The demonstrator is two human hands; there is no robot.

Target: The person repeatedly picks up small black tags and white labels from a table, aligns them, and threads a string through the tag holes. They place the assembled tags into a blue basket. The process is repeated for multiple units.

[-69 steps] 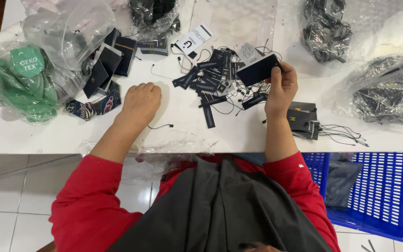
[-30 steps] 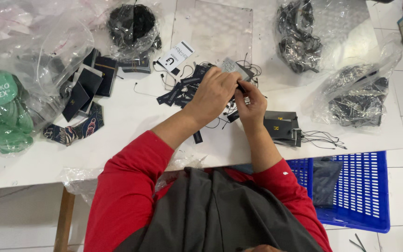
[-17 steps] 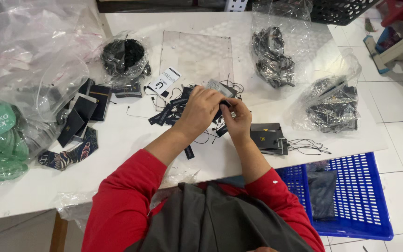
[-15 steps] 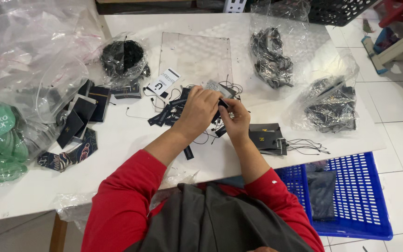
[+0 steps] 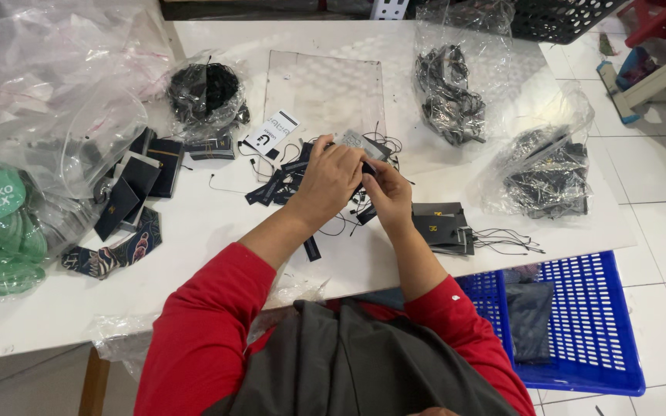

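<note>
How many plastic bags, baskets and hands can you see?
Bags with black strings: 3
Bag of green tags: 1
Blue basket: 1
Hands, left hand and right hand: 2
Total: 7

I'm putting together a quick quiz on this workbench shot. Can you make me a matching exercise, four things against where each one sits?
Things:
1. green round tags in a bag
2. blue plastic crate
3. stack of dark tags with strings
4. grey tag

Places:
A. on the floor, right of the table
B. at the fingertips of both hands
C. far left end of the table
D. on the table, just right of the right hand

Pairs: 1-C, 2-A, 3-D, 4-B
</note>
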